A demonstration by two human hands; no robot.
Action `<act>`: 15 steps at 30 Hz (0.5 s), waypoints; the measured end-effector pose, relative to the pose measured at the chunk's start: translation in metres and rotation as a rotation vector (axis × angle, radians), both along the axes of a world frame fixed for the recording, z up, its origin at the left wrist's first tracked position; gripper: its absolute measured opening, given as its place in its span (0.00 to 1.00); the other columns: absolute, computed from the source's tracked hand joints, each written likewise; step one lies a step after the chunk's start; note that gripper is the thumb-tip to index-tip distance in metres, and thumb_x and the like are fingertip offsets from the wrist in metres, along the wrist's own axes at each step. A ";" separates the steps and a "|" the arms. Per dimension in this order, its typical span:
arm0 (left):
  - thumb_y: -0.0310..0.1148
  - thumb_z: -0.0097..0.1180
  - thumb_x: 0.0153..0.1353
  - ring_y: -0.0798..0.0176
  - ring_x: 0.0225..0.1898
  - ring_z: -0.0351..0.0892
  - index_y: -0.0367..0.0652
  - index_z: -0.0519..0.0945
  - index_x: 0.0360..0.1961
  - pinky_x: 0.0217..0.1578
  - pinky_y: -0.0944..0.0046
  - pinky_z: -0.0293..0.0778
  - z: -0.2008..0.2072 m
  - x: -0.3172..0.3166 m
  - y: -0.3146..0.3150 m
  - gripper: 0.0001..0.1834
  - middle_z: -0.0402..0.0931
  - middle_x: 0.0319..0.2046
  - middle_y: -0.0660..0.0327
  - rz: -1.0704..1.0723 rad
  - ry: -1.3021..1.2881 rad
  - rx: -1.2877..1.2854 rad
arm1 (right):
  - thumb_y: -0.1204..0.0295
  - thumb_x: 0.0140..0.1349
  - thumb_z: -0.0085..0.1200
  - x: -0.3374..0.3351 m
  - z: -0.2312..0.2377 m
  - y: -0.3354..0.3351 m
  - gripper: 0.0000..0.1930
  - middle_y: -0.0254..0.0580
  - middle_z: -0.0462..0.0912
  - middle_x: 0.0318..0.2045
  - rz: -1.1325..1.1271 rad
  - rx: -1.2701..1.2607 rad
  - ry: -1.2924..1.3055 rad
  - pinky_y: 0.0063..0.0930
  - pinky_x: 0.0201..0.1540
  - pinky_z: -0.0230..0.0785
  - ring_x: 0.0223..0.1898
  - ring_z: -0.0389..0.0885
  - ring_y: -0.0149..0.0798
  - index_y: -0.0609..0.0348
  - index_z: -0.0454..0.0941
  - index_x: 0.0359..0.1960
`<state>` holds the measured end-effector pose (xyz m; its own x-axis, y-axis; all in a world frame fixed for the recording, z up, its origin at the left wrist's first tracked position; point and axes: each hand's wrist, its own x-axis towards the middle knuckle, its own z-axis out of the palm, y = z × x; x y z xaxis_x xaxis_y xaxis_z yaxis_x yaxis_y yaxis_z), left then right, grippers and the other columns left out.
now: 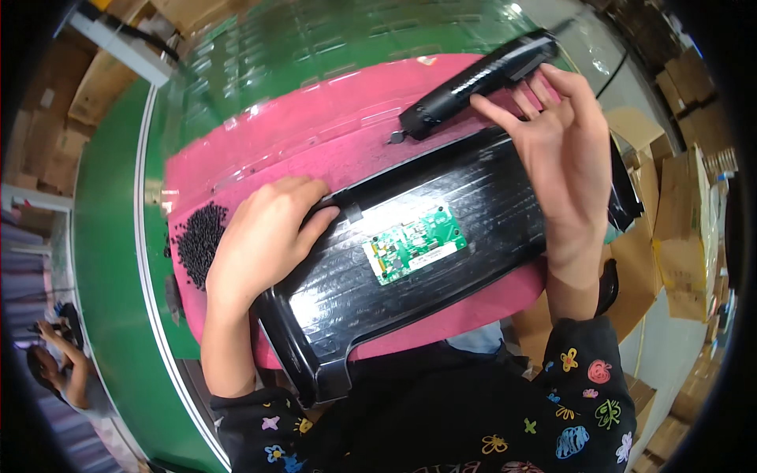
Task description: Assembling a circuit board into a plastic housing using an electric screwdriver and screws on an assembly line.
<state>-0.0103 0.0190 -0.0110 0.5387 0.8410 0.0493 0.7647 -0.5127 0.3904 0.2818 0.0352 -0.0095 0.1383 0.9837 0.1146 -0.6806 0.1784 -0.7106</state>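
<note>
A long black plastic housing lies slanted in front of me, its inside facing up. A green circuit board rests in its middle. At the housing's left end my left hand grips the far edge with bent fingers. My right hand is above the housing's right part, thumb and fingers apart. Its fingertips come up against the near side of a black electric screwdriver, but no closed grip shows. The screwdriver lies slanted beyond the housing, its tip pointing left toward the pink mat.
A pile of small black screws sits at the mat's left edge. Clear plastic trays cover the far side of the green table. Cardboard boxes stand at the right. Another person is at the far left.
</note>
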 end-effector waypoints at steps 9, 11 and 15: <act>0.23 0.62 0.54 0.42 0.27 0.74 0.32 0.79 0.31 0.30 0.52 0.68 0.032 0.023 0.002 0.06 0.75 0.26 0.47 0.044 0.016 0.137 | 0.81 0.63 0.47 0.051 0.025 -0.045 0.22 0.37 0.66 0.40 -0.577 0.619 -0.238 0.38 0.48 0.65 0.40 0.67 0.33 0.56 0.59 0.58; 0.22 0.63 0.52 0.46 0.29 0.77 0.32 0.81 0.34 0.32 0.57 0.71 0.047 0.007 -0.018 0.08 0.78 0.28 0.48 0.067 -0.021 0.429 | 0.80 0.64 0.47 0.076 0.029 -0.061 0.20 0.36 0.66 0.36 -0.607 0.607 -0.237 0.35 0.44 0.63 0.36 0.65 0.32 0.54 0.60 0.56; 0.29 0.70 0.56 0.54 0.29 0.83 0.33 0.86 0.36 0.34 0.60 0.79 0.067 -0.022 -0.042 0.11 0.85 0.31 0.51 0.219 0.057 0.929 | 0.82 0.64 0.49 0.176 -0.019 -0.053 0.17 0.40 0.73 0.33 -0.755 0.413 -0.045 0.29 0.38 0.69 0.32 0.71 0.30 0.65 0.61 0.52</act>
